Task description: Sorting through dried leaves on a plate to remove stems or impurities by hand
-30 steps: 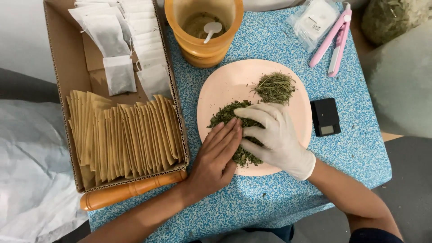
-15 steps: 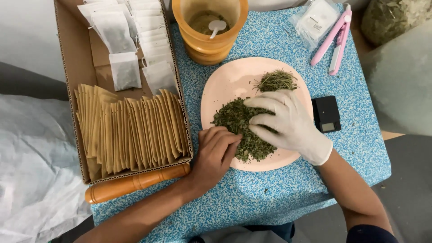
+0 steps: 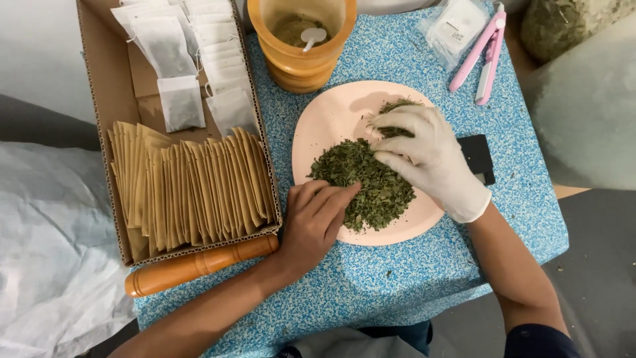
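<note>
Dried green herb pile (image 3: 364,182) lay on pink plate (image 3: 324,126), plate on blue speckled surface (image 3: 411,278).

Left hand (image 3: 315,222) bare, at plate's near-left rim, fingers together, tips touching pile edge, gripping nothing.

Right hand (image 3: 430,156) gloved, over plate's right side, fingers spread, resting on herbs.

Judged best: gather leaves gently inward, keep them on plate.

Cardboard box (image 3: 99,132) of paper sachets lay left of plate.

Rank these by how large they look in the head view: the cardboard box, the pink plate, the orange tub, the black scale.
1. cardboard box
2. pink plate
3. orange tub, though partly cut off at the top edge
4. black scale, partly hidden by the gloved hand
</note>
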